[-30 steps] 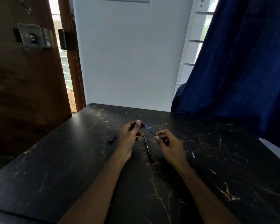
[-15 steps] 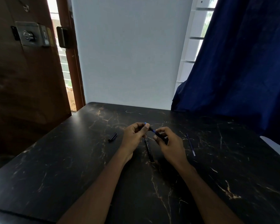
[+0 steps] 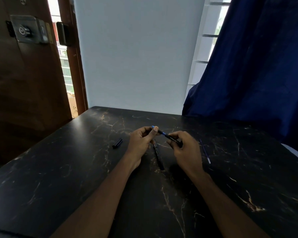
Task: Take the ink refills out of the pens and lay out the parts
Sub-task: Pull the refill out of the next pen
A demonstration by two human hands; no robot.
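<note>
Between the two hands, raised just above the table point(image 3: 76, 169), is the pen point(image 3: 162, 133). The right hand point(image 3: 186, 149) curls fingers and thumb round its black barrel point(image 3: 175, 141), which carries pale print. The left hand point(image 3: 141, 143) pinches the front end between thumb and fingers, and a blue tip point(image 3: 153, 126) pokes out past the thumb. A short blue stretch shows in the gap between the hands, probably the ink refill partly clear of the barrel. Gripping opposite ends like this suits a straight pull apart, each hand bracing against the other. Under the hands and toward the person, a second pen point(image 3: 158, 158) lies flat, slim, black and smooth; it looks whole and is likely waiting its turn. Left of the left hand, well apart from it, rests a short dark cap point(image 3: 117, 143), stubby and cylindrical. Right of the right hand lies a loose refill point(image 3: 205, 152), a thin bluish-violet tube set out alone, as the task asks. The table is hard, dark and marble-like, with pale gold veins and a dull sheen, so slender round parts could roll on it. Past the hands hang a navy curtain point(image 3: 256, 66) and a wooden door point(image 3: 24, 83) with a metal lock.
</note>
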